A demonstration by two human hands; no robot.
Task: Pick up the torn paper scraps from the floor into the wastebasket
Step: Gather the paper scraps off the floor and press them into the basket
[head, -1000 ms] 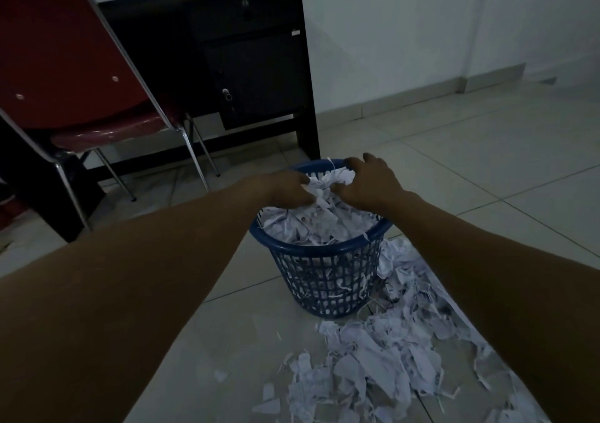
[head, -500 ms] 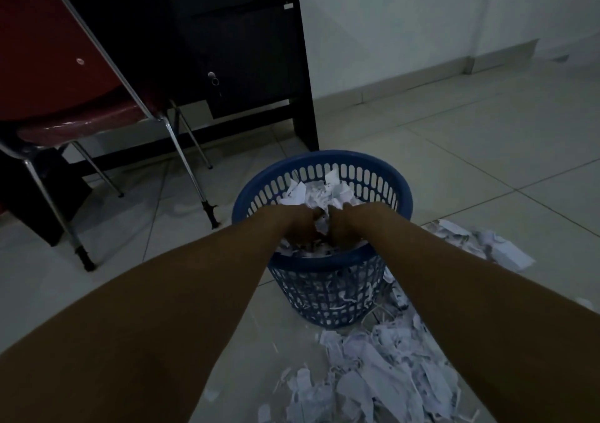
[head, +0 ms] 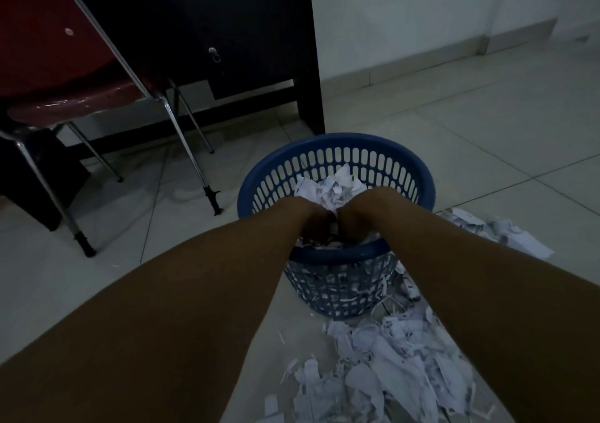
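A blue slotted wastebasket [head: 337, 140] stands on the tiled floor, filled near its rim with white torn paper scraps [head: 334, 185]. My left hand [head: 311, 218] and my right hand [head: 354, 218] are side by side inside the basket at its near edge. Their fingers curl down into the scraps, and the fingertips are hidden by paper and the rim. A large heap of paper scraps [head: 389, 367] lies on the floor in front of the basket, between my forearms. More scraps [head: 506, 234] lie to the right of the basket.
A red chair [head: 65, 65] with metal legs [head: 191, 156] stands at the left. A dark desk with a locked cabinet [head: 243, 33] is right behind the basket. A white wall and bare tiles lie to the right.
Both hands, which held a bundle of scraps above the rim, have gone down into the basket. The view has tilted down and come closer.
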